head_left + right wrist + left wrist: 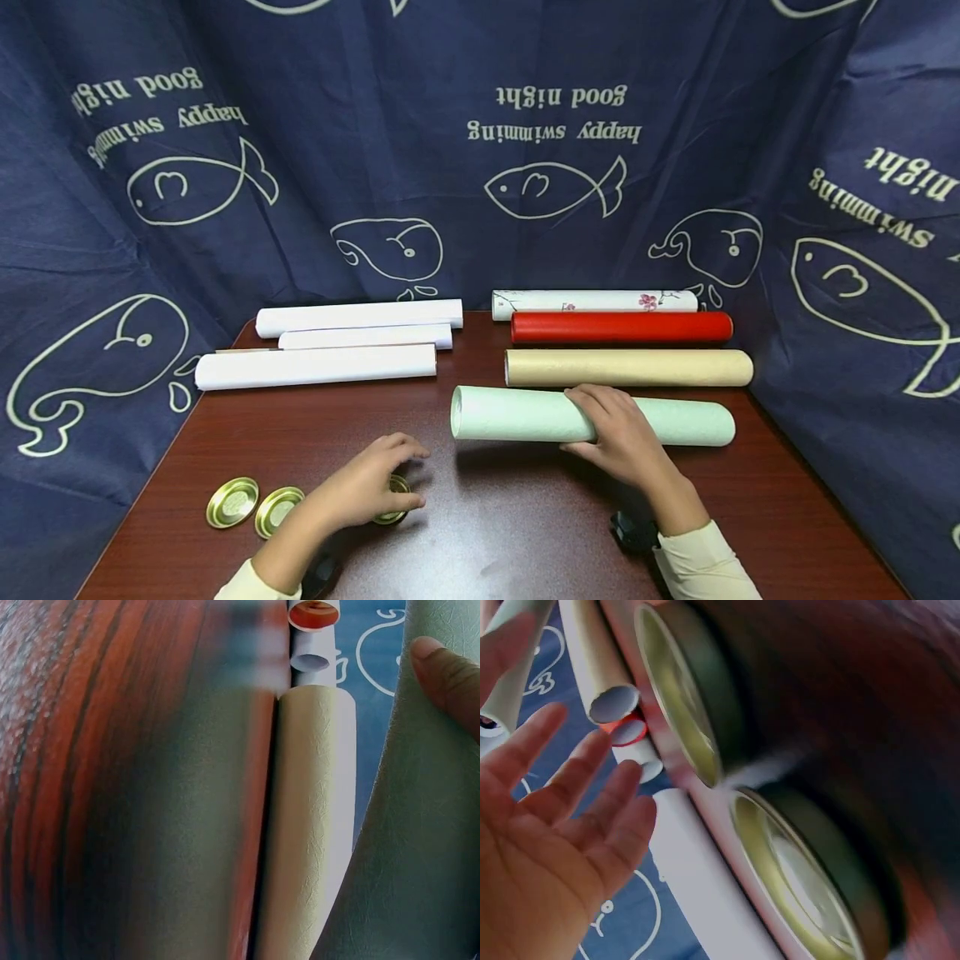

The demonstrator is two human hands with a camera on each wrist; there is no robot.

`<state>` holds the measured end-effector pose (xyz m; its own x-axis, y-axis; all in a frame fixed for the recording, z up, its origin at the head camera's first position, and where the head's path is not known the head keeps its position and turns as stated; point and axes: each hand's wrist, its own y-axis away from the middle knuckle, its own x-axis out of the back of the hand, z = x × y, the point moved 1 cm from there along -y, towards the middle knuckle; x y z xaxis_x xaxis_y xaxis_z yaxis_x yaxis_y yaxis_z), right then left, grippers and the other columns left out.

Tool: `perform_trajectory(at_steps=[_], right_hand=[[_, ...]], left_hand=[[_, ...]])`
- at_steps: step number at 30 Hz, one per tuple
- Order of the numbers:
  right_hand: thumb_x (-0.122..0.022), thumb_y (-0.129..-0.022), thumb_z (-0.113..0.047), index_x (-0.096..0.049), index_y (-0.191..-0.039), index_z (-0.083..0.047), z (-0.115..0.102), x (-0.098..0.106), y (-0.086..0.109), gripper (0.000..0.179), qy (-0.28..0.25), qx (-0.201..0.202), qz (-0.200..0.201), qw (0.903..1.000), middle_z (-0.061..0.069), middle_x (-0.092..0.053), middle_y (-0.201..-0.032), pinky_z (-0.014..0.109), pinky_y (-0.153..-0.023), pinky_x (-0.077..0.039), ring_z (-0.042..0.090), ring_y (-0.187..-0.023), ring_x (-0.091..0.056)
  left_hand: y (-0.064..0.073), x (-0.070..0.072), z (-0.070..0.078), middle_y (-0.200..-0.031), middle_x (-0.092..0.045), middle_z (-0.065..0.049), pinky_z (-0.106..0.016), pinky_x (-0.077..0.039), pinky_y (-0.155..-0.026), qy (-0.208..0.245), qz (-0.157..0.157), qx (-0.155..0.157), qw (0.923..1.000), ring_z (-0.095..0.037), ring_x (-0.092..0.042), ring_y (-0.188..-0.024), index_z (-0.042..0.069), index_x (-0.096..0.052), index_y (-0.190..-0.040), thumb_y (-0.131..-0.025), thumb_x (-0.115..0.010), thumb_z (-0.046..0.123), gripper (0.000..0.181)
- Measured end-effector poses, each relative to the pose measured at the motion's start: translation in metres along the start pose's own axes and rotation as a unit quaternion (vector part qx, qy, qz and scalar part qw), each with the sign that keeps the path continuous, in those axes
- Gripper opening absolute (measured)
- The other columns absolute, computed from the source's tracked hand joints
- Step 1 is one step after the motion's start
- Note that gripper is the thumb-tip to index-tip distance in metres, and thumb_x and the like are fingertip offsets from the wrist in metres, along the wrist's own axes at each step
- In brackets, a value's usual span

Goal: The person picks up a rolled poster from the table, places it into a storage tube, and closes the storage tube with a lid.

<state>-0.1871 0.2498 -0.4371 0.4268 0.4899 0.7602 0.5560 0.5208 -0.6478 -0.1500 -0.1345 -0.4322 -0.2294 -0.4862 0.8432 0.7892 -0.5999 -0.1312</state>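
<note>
My right hand (618, 433) grips a pale green roll (517, 415) near its middle, fingers over the top and thumb below. The roll lies crosswise, with its shadow on the table beneath it. In the right wrist view, the thumb (450, 679) presses against the textured green surface. Left of the roll's open end, my left hand (367, 487) hovers with fingers spread, holding nothing. It partly hides a round gold tin (399, 483). Two more gold tins, one here (232, 502) and one nearer the wrist (277, 510), stand to its left.
A beige roll (630, 367), a red roll (622, 327) and a flowered white roll (600, 301) lie at the back right. Several white rolls (315, 368) lie back left. Dark blue curtains (480, 242) printed with fish and whales enclose the brown table (480, 558).
</note>
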Motion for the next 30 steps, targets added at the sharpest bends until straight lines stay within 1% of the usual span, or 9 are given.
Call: perform_trajectory(at_steps=[3,6,9,12,14,19,21,25,30], right_hand=[[-0.095,-0.055,-0.033,-0.062,-0.122,-0.004,0.0,-0.001,0.0,0.081,0.001,0.0,0.0,1.0,0.013,-0.063,-0.116,0.053,-0.087,-0.048,0.034,-0.103,-0.061],[-0.095,-0.054,-0.032,-0.062,-0.122,-0.003,0.0,-0.001,0.0,0.081,0.001,0.002,0.001,1.0,0.013,-0.063,-0.115,0.053,-0.087,-0.048,0.034,-0.103,-0.061],[-0.095,-0.054,-0.032,-0.062,-0.122,-0.003,0.0,-0.002,0.0,0.081,0.001,0.002,0.0,1.0,0.013,-0.063,-0.115,0.052,-0.087,-0.048,0.034,-0.103,-0.061],[-0.095,-0.054,-0.032,-0.062,-0.122,-0.004,0.0,-0.002,0.0,0.081,0.002,0.001,-0.002,1.0,0.013,-0.063,-0.115,0.053,-0.087,-0.048,0.034,-0.103,-0.061],[-0.095,-0.054,-0.032,-0.062,-0.122,-0.004,0.0,-0.002,0.0,0.081,0.002,0.0,-0.003,1.0,0.013,-0.063,-0.115,0.053,-0.087,-0.048,0.034,-0.103,-0.061],[-0.095,-0.054,-0.032,-0.062,-0.122,-0.004,-0.001,-0.003,0.0,0.081,0.001,0.0,-0.006,1.0,0.013,-0.063,-0.116,0.053,-0.088,-0.048,0.034,-0.104,-0.061],[-0.095,-0.054,-0.032,-0.062,-0.122,-0.004,-0.001,-0.004,0.001,0.081,0.001,-0.001,-0.007,1.0,0.013,-0.063,-0.116,0.053,-0.088,-0.048,0.035,-0.104,-0.06],[-0.096,-0.055,-0.033,-0.062,-0.123,-0.005,-0.002,-0.005,0.002,0.081,0.003,-0.006,-0.012,0.9999,0.014,-0.063,-0.117,0.054,-0.088,-0.047,0.035,-0.104,-0.06],[-0.096,-0.054,-0.033,-0.061,-0.123,-0.005,-0.004,-0.005,0.002,0.082,0.004,-0.006,-0.016,0.9999,0.014,-0.063,-0.117,0.054,-0.088,-0.047,0.036,-0.105,-0.061]], left_hand=[[0.005,0.0,-0.002,-0.118,-0.06,-0.004,-0.048,-0.047,-0.097,-0.033,-0.026,0.004,0.9991,-0.026,-0.056,-0.113,0.006,-0.065,-0.123,-0.073,-0.087,0.03,0.059],[0.009,0.002,-0.004,-0.119,-0.059,-0.005,-0.049,-0.048,-0.096,-0.047,-0.045,0.014,0.9978,-0.028,-0.055,-0.113,0.006,-0.065,-0.123,-0.069,-0.089,0.031,0.064],[0.013,0.003,-0.006,-0.113,-0.058,-0.001,-0.044,-0.051,-0.089,-0.058,-0.056,0.025,0.9964,-0.024,-0.054,-0.106,0.009,-0.067,-0.117,-0.064,-0.09,0.032,0.062],[0.016,0.003,-0.007,-0.104,-0.055,0.003,-0.037,-0.051,-0.08,-0.07,-0.057,0.025,0.9956,-0.018,-0.052,-0.097,0.012,-0.069,-0.108,-0.06,-0.091,0.031,0.057],[0.017,0.003,-0.007,-0.1,-0.053,0.005,-0.034,-0.05,-0.075,-0.077,-0.059,0.024,0.995,-0.017,-0.051,-0.093,0.013,-0.069,-0.105,-0.059,-0.092,0.03,0.054],[0.019,0.005,-0.008,-0.098,-0.053,0.004,-0.035,-0.049,-0.074,-0.078,-0.071,0.029,0.994,-0.017,-0.053,-0.091,0.011,-0.068,-0.104,-0.062,-0.09,0.024,0.05],[0.019,0.007,-0.009,-0.099,-0.054,0.003,-0.034,-0.049,-0.074,-0.068,-0.08,0.031,0.994,-0.017,-0.052,-0.09,0.01,-0.068,-0.106,-0.063,-0.089,0.022,0.049],[0.015,0.012,-0.014,-0.1,-0.054,0.003,-0.032,-0.048,-0.074,-0.03,-0.095,0.025,0.9947,-0.015,-0.053,-0.088,0.01,-0.068,-0.109,-0.067,-0.087,0.021,0.047],[0.01,0.019,-0.019,-0.104,-0.055,0.003,-0.03,-0.049,-0.075,0.054,-0.111,0.028,0.992,-0.015,-0.055,-0.091,0.008,-0.066,-0.117,-0.075,-0.085,0.026,0.049]])
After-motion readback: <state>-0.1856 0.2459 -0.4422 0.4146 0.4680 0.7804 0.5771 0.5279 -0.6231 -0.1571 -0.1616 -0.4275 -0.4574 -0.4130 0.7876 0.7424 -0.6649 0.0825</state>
